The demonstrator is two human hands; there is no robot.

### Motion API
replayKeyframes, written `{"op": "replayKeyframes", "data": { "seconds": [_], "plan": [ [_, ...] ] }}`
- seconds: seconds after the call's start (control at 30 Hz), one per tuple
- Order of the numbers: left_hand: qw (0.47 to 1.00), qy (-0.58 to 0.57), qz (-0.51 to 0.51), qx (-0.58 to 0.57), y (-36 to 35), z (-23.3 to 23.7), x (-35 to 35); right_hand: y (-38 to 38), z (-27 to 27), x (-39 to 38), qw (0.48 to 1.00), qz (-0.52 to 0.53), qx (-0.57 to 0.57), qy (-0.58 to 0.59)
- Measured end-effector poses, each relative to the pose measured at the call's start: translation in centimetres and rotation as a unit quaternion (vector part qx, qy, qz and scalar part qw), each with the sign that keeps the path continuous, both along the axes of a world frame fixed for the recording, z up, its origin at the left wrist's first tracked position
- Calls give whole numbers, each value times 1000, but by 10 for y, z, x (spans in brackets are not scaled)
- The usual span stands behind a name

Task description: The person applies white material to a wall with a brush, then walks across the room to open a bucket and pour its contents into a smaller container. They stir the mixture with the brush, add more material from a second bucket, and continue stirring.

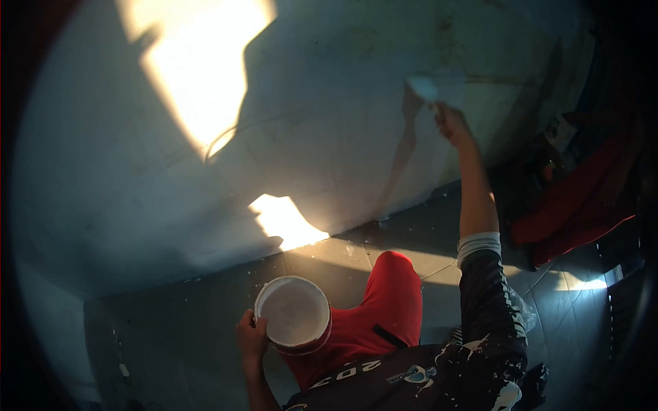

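My right hand (451, 123) is closed round the handle of a paintbrush (422, 89), with the arm stretched up and forward. The brush's wide, pale head is right at the wall (329, 137), where the shadow of arm and brush meets it. My left hand (252, 334) grips the rim of a round white bucket (326, 322) at its left side, thumb over the edge. The bucket is held over my red-trousered leg, its mouth facing up, with a pale, whitish content (293, 312) inside.
Bright sun patches (199, 75) fall on the wall. Grey floor tiles (205, 301) run along its foot, with small white specks. At the right another person in red trousers (582, 205) is close by. A small white object (124, 370) lies at lower left.
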State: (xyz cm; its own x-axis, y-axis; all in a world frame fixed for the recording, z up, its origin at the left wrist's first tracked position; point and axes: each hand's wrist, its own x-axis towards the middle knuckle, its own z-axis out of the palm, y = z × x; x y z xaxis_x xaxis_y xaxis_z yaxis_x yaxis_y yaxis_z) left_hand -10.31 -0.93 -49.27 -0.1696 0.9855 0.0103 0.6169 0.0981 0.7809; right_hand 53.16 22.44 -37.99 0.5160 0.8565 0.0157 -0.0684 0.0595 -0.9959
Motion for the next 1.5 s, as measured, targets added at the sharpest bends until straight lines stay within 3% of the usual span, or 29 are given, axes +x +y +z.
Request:
{"op": "replayKeyframes", "data": {
  "seconds": [0.07,0.17,0.3,0.33,0.4,0.57,0.63,0.7,0.77,0.93,1.0,1.03,1.1,1.2,1.33,1.4,1.43,1.5],
  "plan": [
    [1000,-8,5,1,-1,2,-1,-3,-47,-18,998,15,-36,43],
    [1000,12,3,-22,-1,5,0,-12,-113,-24,987,-4,-157,-40],
    [999,18,-13,-25,-1,8,2,-22,-136,-42,950,17,-302,-79],
    [999,19,-18,-18,0,7,2,-17,-126,-44,950,19,-300,-82],
    [999,23,-16,-21,1,8,1,-1,-90,-42,983,19,-176,-44],
    [1000,-19,0,-23,3,-8,-5,-10,81,-80,998,-24,-26,-60],
    [1000,-14,-2,-16,2,-6,-4,-9,105,-80,997,1,63,-49],
    [1000,-18,4,-16,1,-9,-5,-12,99,-94,996,-7,76,-40],
    [1000,-20,10,-16,1,-9,-10,-15,67,-106,995,-5,95,-4],
    [1000,-6,6,-1,-2,-5,-10,5,-137,-155,999,-23,-27,7],
    [1000,-6,5,-5,-1,-6,-11,-3,-174,-171,986,-3,-168,13],
    [1000,-3,1,-10,-2,-7,-12,-5,-189,-175,985,-1,-170,14],
    [1000,-7,-3,-9,-2,-6,-11,-4,-208,-183,931,29,-363,-37],
    [1000,-9,-3,-5,0,-2,-9,-6,-144,-208,955,11,-295,-18],
    [1000,-4,11,-18,0,0,-14,-9,7,-229,974,-2,-207,-92],
    [999,-21,15,-26,2,-15,-23,-17,37,-228,990,20,-100,-95],
    [998,-40,19,-32,3,-19,-24,-23,46,-230,990,20,-103,-96],
    [998,-40,18,-38,3,-17,-23,-28,56,-239,997,37,63,-20]
  ]
}}
